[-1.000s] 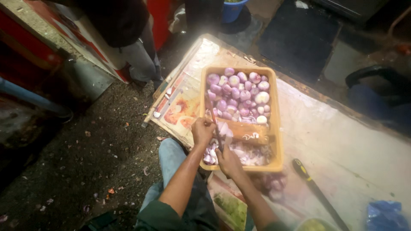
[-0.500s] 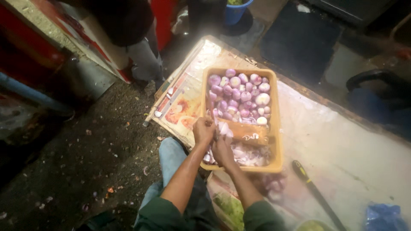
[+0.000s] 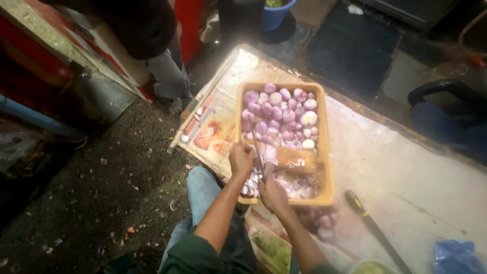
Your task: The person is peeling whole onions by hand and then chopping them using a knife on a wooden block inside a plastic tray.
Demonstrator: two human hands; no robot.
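A black-handled tool [image 3: 373, 226] lies on the pale board [image 3: 406, 172] — blue bucket [image 3: 276, 12] beyond, blue bag [image 3: 456, 256] near.

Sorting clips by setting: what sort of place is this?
Probably an informal food-prep spot, maybe a street stall: a yellow crate of peeled shallots on a paper-covered bench, above gritty, peel-strewn ground.

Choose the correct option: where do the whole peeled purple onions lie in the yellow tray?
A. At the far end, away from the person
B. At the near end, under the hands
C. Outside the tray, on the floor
A: the whole purple onions fill the far end of the yellow tray, while cut pieces lie near the hands.
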